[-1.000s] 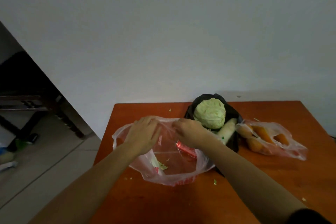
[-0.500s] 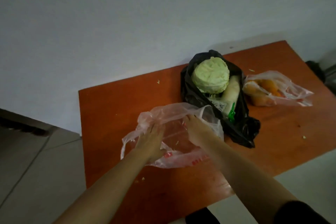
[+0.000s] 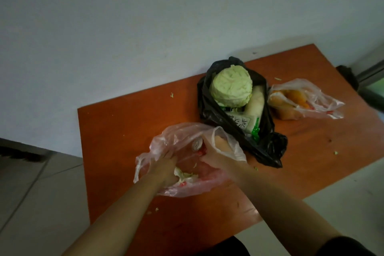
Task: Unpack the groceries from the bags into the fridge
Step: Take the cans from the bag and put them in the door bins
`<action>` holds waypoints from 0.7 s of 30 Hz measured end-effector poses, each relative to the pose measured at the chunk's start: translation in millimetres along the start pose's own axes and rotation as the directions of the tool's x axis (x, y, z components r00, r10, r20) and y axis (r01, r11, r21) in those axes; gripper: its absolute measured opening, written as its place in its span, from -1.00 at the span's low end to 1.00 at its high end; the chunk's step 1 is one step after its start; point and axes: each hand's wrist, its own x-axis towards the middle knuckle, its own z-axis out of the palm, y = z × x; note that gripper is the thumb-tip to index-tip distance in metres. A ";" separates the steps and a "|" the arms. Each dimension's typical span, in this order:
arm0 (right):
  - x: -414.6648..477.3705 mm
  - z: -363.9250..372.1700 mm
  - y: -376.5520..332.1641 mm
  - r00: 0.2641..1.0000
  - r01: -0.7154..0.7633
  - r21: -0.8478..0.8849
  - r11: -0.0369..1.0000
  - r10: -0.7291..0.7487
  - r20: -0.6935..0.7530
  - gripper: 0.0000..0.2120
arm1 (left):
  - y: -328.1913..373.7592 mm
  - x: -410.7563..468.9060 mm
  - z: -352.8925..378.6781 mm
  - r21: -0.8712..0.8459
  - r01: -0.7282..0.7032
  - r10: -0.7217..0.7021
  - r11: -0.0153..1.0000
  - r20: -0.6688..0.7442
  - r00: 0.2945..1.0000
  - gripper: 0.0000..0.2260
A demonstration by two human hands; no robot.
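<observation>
A clear pinkish plastic bag [image 3: 166,141] lies open on the orange table [image 3: 116,127]. Both my hands are inside it. My right hand [image 3: 216,151] is closed around a red drink can [image 3: 198,145] whose silver top points up. My left hand [image 3: 166,169] grips a pale green leafy vegetable [image 3: 182,175] at the bag's bottom. Behind, a black bag [image 3: 268,147] holds a round cabbage [image 3: 230,87], a white radish [image 3: 256,102] and a green-and-white packet [image 3: 242,121]. No fridge is in view.
A second clear bag [image 3: 324,102] with orange produce [image 3: 299,97] lies at the table's far right. A white wall runs behind the table. Grey tiled floor [image 3: 31,193] lies to the left and front right. Small green scraps dot the tabletop.
Both hands went from the bag's rim down into it. The right hand closed on the red can, the left on the leafy vegetable. The view tilted further down.
</observation>
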 end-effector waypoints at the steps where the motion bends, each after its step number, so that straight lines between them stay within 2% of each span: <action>1: -3.3 -10.1 -3.2 0.999 0.015 0.028 1.000 -0.014 -0.040 -0.38 | 1.8 -2.2 -7.3 -0.042 0.013 -0.013 0.999 -0.014 1.000 -0.29; 2: -10.6 -20.6 -7.0 0.998 0.052 0.074 0.996 -0.051 -0.025 -0.23 | 3.9 -5.7 -16.8 -0.081 0.019 -0.022 0.997 -0.027 0.999 -0.34; 3: -16.7 -28.3 -11.6 0.993 0.113 0.178 0.978 -0.116 0.008 -0.21 | 5.2 -9.1 -27.3 -0.123 0.023 -0.027 0.992 -0.037 0.999 -0.40; 5: -33.1 -47.3 -28.7 0.987 0.158 0.232 0.960 -0.159 -0.017 -0.45 | 5.8 -17.9 -51.7 -0.211 0.036 -0.054 0.977 -0.082 0.995 -0.54; 7: -43.3 -64.7 -43.9 0.967 0.213 0.241 0.947 -0.169 -0.191 -0.44 | 1.8 -28.0 -78.3 -0.274 0.060 -0.107 0.960 -0.163 0.981 -0.54; 9: -56.8 -85.4 -62.5 0.898 0.323 0.187 0.928 -0.238 -0.370 -0.28 | -0.7 -41.2 -112.5 -0.299 0.043 -0.123 0.953 -0.254 0.959 -0.50; 12: -83.4 -117.1 -83.6 0.824 0.420 0.264 0.868 -0.244 -0.511 -0.19 | 2.0 -68.4 -169.2 -0.220 0.055 -0.136 0.974 -0.370 0.919 -0.57; 15: -117.5 -148.7 -90.3 0.687 0.518 0.263 0.814 -0.213 -0.694 -0.23 | 14.3 -89.2 -217.0 -0.209 0.003 -0.112 0.978 -0.511 0.852 -0.60; 17: -138.8 -164.9 -82.4 0.591 0.548 0.254 0.797 -0.154 -0.792 -0.26 | 32.8 -94.4 -243.2 -0.204 -0.082 -0.060 0.975 -0.607 0.792 -0.63; 21: -190.7 -184.0 -38.4 0.335 0.521 0.131 0.843 -0.060 -0.940 -0.35 | 98.8 -96.7 -280.0 -0.045 -0.267 0.143 0.963 -0.751 0.644 -0.57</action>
